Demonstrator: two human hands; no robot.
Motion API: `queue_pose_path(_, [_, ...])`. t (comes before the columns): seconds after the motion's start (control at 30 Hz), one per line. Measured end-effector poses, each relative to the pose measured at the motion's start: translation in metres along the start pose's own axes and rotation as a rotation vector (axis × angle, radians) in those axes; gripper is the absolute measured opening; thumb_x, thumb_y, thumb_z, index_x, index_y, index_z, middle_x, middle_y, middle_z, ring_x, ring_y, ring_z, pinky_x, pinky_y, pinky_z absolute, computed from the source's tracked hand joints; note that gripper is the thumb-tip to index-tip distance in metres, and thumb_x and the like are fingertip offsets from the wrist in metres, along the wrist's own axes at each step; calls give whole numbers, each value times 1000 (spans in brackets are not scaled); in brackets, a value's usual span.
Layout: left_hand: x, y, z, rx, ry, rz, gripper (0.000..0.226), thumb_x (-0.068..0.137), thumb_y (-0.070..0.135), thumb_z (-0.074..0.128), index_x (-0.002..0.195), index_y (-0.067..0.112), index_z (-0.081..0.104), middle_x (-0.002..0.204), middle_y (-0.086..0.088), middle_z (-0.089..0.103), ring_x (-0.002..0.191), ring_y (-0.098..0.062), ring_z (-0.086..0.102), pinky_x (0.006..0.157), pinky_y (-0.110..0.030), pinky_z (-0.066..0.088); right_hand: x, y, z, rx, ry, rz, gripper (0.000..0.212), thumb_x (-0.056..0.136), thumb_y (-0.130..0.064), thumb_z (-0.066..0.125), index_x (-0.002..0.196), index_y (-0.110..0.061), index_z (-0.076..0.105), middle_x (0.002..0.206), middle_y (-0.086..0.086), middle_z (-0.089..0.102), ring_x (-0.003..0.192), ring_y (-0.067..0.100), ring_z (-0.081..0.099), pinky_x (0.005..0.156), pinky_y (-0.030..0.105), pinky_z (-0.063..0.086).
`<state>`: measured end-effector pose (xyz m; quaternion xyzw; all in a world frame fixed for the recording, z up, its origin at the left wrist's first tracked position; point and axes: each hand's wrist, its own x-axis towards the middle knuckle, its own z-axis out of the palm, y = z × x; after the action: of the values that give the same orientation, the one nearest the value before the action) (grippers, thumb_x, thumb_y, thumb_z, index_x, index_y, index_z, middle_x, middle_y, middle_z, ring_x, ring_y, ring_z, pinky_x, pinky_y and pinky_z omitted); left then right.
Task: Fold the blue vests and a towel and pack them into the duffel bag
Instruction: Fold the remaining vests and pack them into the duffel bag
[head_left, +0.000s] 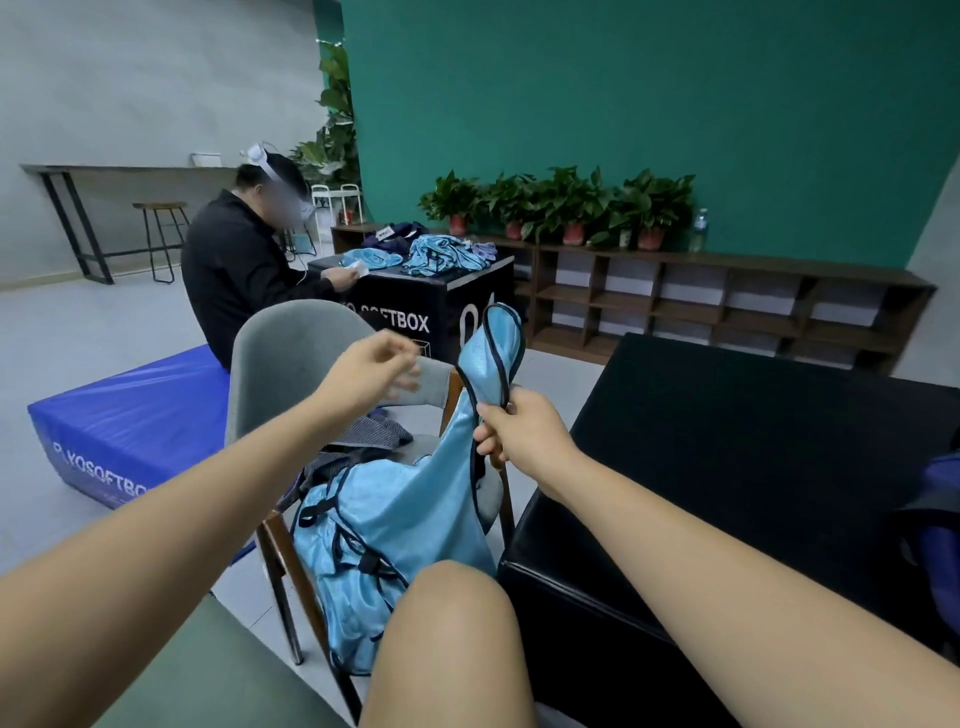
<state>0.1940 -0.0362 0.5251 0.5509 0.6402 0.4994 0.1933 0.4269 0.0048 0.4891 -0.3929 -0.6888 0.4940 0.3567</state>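
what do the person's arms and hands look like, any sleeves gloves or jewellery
Left forearm and right forearm are bare, with no sleeves in view. The left hand and right hand wear no gloves; no watch, bracelet or ring shows, though the left hand's fingers are motion-blurred.

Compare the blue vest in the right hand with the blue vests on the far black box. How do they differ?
The held vest hangs stretched from the right hand, which grips its strap; the far vests lie crumpled in a heap. The held vest drapes over the grey chair; the far vests rest on the black box. Both are light blue with dark trim.
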Motion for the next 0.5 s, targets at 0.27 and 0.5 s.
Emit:
queue_pose_path(0.27, [70, -210, -5, 549, -10, -273, 34, 92, 20, 75, 124, 17, 64, 125, -5, 69, 109, -27, 65, 91, -35, 50, 52, 55, 21, -53, -29, 48, 10, 107, -28, 61, 106, -23, 69, 86, 8, 79, 69, 14, 72, 67, 27, 52])
queue_pose_path(0.5, [140, -295, -2, 732, -146, -470, 94, 76, 44, 92, 151, 25, 38, 151, -20, 39, 128, -47, 55, 105, -54, 53, 94, 98, 30, -94, -59, 95, 12, 105, -27, 62, 98, -25, 71, 85, 4, 79, 70, 13, 71, 69, 28, 52])
